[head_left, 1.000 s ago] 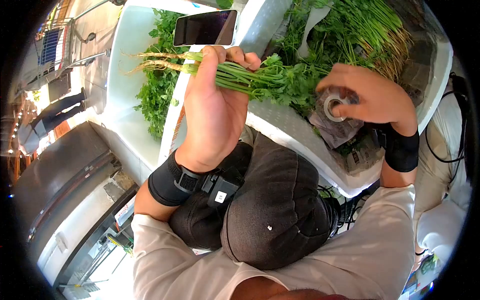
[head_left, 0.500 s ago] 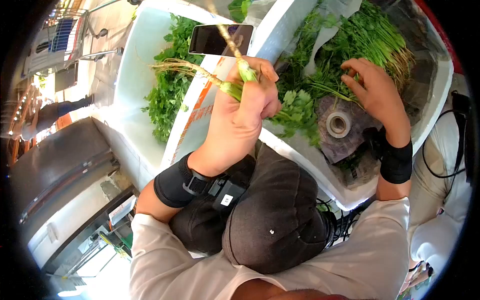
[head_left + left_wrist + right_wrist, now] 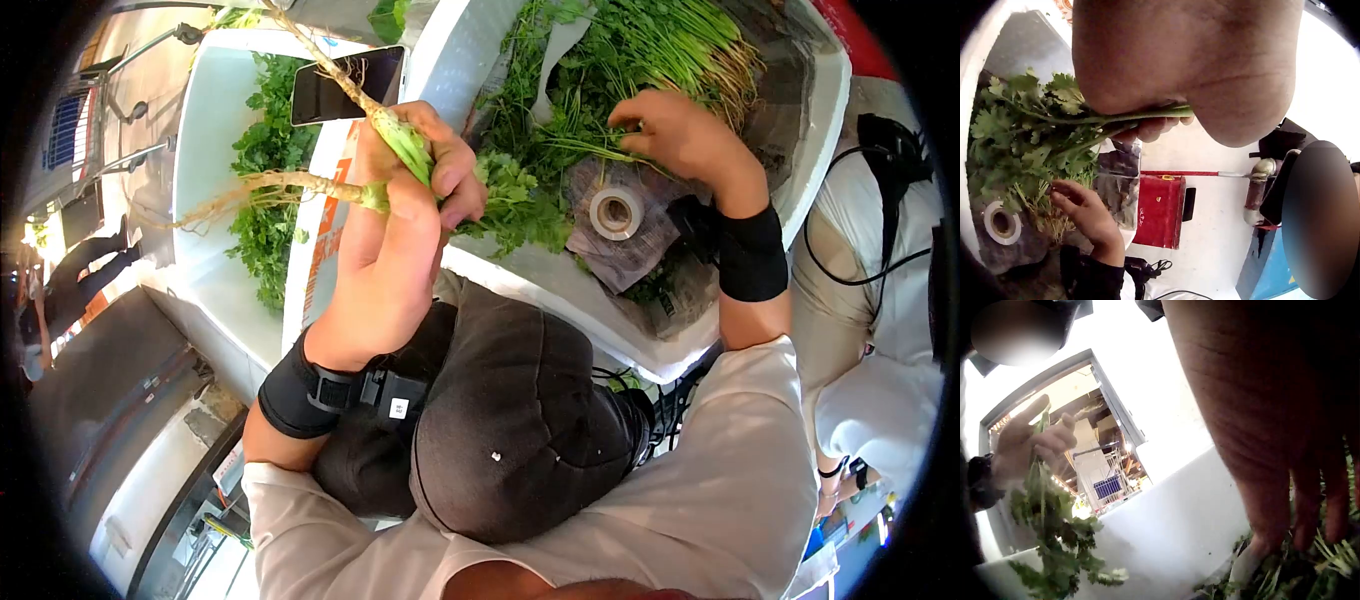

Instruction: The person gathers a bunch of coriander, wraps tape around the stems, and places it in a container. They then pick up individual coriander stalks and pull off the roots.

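My left hand point(image 3: 395, 215) grips a few rooted coriander stalks point(image 3: 405, 145) by their lower stems. Their pale, hairy roots point away to the left, and in the left wrist view their leaves point(image 3: 1029, 125) hang over the foam box. Inside the box point(image 3: 660, 355), my right hand point(image 3: 690, 145) is lowered over loose coriander, thumb and fingers loosely bent, fingertips right at some thin stems point(image 3: 585, 148). A larger pile of coriander point(image 3: 680, 50) lies beyond it, roots to the right. Beside the right hand, a roll of tape point(image 3: 616, 213) rests on crumpled printed paper point(image 3: 610, 262).
To the left stands a second foam box point(image 3: 205, 200) with more coriander point(image 3: 265, 160). A phone point(image 3: 330, 95) lies on the boxes' edge behind my left hand. Another person in pale clothing point(image 3: 865, 420) is close on the right. A shopping cart point(image 3: 75, 130) stands farther left.
My left hand has turned over, swinging the roots from level to spread apart and the leaves downward. My right hand has moved off the tape roll to the coriander stems beside it.
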Action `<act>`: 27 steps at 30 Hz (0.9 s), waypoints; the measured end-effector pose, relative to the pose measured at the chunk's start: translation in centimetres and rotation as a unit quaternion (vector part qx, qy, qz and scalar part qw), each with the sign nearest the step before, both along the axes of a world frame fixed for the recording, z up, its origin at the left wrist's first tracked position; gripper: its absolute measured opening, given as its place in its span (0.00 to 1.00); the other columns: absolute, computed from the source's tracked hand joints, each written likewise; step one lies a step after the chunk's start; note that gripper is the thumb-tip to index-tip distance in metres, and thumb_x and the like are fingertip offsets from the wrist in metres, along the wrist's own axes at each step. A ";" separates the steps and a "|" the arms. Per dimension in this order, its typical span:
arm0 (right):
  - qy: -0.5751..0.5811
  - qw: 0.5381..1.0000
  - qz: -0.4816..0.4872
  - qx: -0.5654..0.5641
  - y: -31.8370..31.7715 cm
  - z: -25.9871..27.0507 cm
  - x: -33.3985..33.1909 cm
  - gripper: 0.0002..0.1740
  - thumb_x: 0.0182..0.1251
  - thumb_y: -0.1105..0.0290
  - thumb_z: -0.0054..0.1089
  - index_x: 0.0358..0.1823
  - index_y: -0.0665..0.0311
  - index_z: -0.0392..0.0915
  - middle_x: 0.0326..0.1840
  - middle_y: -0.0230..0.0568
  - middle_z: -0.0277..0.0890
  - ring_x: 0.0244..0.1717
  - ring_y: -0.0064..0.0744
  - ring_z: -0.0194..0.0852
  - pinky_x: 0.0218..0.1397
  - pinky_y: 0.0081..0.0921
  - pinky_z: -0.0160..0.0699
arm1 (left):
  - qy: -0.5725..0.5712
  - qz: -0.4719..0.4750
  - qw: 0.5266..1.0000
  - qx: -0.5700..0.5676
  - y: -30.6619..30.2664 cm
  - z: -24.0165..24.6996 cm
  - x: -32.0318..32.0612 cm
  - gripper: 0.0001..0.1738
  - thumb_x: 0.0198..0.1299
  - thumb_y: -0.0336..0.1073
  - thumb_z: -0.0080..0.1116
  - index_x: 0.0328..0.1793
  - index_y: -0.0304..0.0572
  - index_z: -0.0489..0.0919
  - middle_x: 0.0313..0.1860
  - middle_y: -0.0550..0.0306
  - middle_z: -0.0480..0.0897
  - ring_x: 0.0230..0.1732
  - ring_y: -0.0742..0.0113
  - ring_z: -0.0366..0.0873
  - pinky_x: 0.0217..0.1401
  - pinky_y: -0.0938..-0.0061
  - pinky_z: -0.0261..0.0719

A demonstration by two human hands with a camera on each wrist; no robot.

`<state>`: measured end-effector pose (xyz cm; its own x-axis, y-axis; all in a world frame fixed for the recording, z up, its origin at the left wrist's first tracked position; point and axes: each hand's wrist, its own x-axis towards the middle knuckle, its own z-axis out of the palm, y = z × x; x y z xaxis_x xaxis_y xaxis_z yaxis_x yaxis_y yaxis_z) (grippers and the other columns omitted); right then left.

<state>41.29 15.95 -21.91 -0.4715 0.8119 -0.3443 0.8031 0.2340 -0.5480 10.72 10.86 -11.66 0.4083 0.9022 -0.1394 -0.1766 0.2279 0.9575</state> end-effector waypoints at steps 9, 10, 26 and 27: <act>-0.166 0.983 0.050 0.063 -2.0 -5.6 -2.2 0.07 0.60 0.76 0.65 0.40 0.68 0.82 0.38 0.55 0.83 0.45 0.60 0.83 0.43 0.50 0.84 | -0.073 -0.007 0.996 -0.045 0.2 -0.1 0.0 0.33 0.74 0.69 0.45 0.63 0.47 0.65 0.42 0.62 0.65 0.38 0.69 0.62 0.53 0.65 0.65; -0.168 0.981 0.052 0.087 -2.0 -5.9 -2.2 0.05 0.59 0.76 0.63 0.36 0.68 0.83 0.37 0.58 0.83 0.42 0.60 0.85 0.41 0.51 0.84 | -0.041 0.008 0.998 -0.053 0.1 -0.1 0.1 0.31 0.75 0.67 0.45 0.61 0.47 0.65 0.42 0.61 0.65 0.39 0.69 0.62 0.53 0.65 0.65; 0.126 0.978 0.028 0.165 -1.6 2.5 -5.3 0.08 0.67 0.73 0.63 0.45 0.66 0.79 0.42 0.49 0.79 0.44 0.55 0.80 0.46 0.46 0.79 | 0.048 0.075 0.995 0.033 0.2 -1.1 -0.1 0.16 0.84 0.49 0.39 0.49 0.44 0.66 0.37 0.61 0.65 0.38 0.71 0.61 0.53 0.69 0.68; 0.127 0.978 0.029 0.165 -1.4 2.4 -5.2 0.08 0.67 0.73 0.63 0.45 0.66 0.79 0.42 0.49 0.79 0.44 0.55 0.80 0.46 0.46 0.79 | 0.049 0.062 0.996 0.036 0.3 -1.2 -0.3 0.17 0.84 0.49 0.39 0.50 0.44 0.66 0.37 0.62 0.65 0.38 0.71 0.60 0.52 0.70 0.68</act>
